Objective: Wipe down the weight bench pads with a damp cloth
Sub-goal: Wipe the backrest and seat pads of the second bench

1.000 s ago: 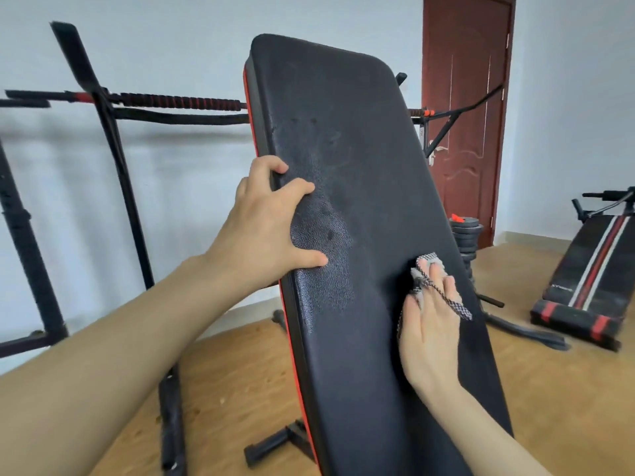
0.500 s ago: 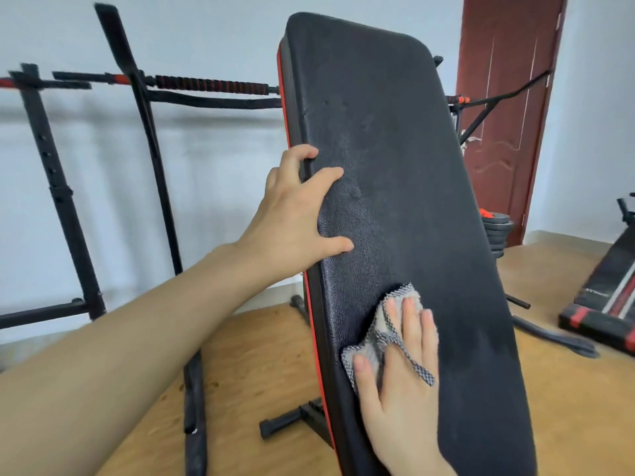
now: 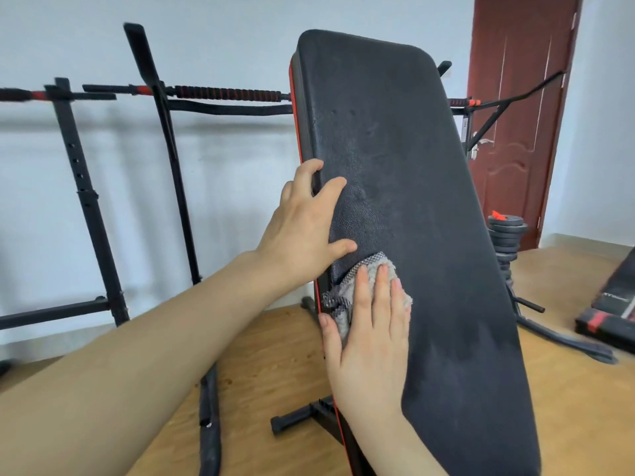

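Pressing flat, right hand (image 3: 369,341) fingers splayed over nubbly grey cloth (image 3: 347,286); left hand (image 3: 302,228) gripping grainy black pad (image 3: 429,218) edge.

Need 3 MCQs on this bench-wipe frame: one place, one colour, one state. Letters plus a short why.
1. Where is the cloth on the bench pad?
A. near its left edge, lower half
B. at its top edge
C. on the floor

2. What colour is the trim along the pad's left side?
A. yellow
B. red
C. white

3. What is the left hand doing?
A. hanging free
B. holding the cloth
C. gripping the pad's left edge

Key:
1 A: the cloth sits under the right hand, close to the left edge and just below the left hand.
2 B: a red strip runs down that side.
3 C: its fingers wrap the edge and its thumb lies on the pad face.
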